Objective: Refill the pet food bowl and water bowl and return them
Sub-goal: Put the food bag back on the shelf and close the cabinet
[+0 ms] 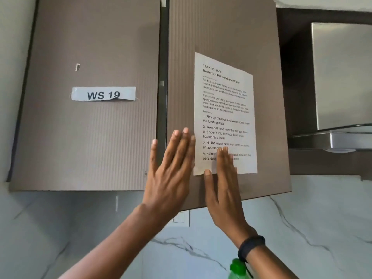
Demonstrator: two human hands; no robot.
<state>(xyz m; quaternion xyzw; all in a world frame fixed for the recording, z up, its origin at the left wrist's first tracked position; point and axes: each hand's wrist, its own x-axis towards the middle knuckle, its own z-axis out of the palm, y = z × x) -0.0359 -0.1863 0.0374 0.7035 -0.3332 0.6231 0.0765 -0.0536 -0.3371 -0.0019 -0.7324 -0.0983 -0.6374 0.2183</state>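
No pet bowl, food bag or water source is in view. I am looking up at two brown wall cabinet doors. A printed task sheet (pixel 225 109) is stuck on the right door (pixel 221 33). My left hand (pixel 171 170) is raised flat, fingers spread, in front of the gap between the doors. My right hand (pixel 223 184), with a black band on the wrist, is also flat and covers the sheet's bottom lines. Neither hand holds anything.
The left door (pixel 90 137) carries a label reading "WS 19" (pixel 103 94). A steel range hood (pixel 340 85) hangs at the right. White marble wall (pixel 312 228) runs below the cabinets. A green bottle top (pixel 237 268) shows at the bottom edge.
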